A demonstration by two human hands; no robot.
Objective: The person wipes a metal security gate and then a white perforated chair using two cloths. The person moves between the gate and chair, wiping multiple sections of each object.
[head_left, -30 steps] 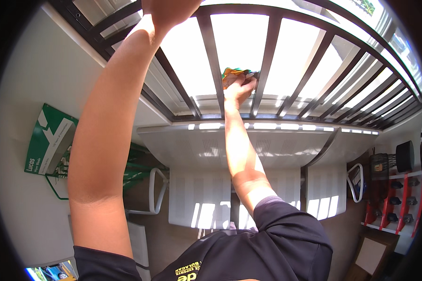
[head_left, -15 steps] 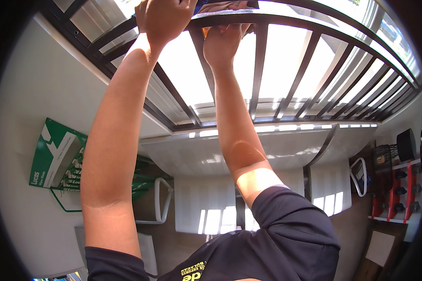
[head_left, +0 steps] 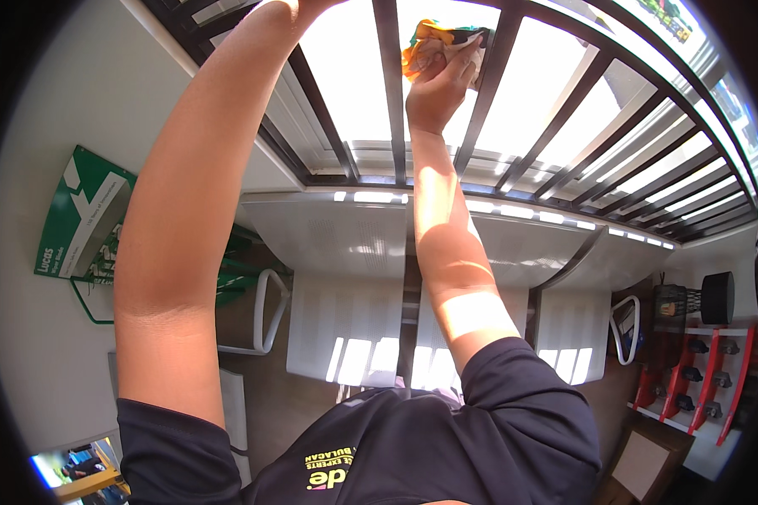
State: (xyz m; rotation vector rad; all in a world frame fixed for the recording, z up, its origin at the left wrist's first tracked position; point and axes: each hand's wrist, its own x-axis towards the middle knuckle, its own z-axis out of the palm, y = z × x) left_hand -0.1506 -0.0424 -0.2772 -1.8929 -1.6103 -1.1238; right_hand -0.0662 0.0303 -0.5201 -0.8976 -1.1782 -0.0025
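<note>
My right hand [head_left: 438, 99] reaches up between two dark bars of a window grille [head_left: 485, 97]. Its fingers press a crumpled cloth [head_left: 427, 40], patched in orange, green, black and white, toward the bright window pane [head_left: 531, 71]. Whether the cloth touches the glass is hard to tell in the glare. My left arm is stretched up toward the upper-left part of the grille. Only the wrist end of my left hand [head_left: 310, 5] shows at the top edge; its fingers are out of the picture.
A row of joined pale metal seats [head_left: 345, 316] stands below the window. On the left is a green display rack [head_left: 84, 215]. A red-and-white shelf [head_left: 703, 374] with dark parts stands on the right, near a black cylinder [head_left: 717, 297].
My right hand, with the cloth, now shows lower in the picture and slightly to the right, between the bars. My left hand has slid mostly out past the top edge.
</note>
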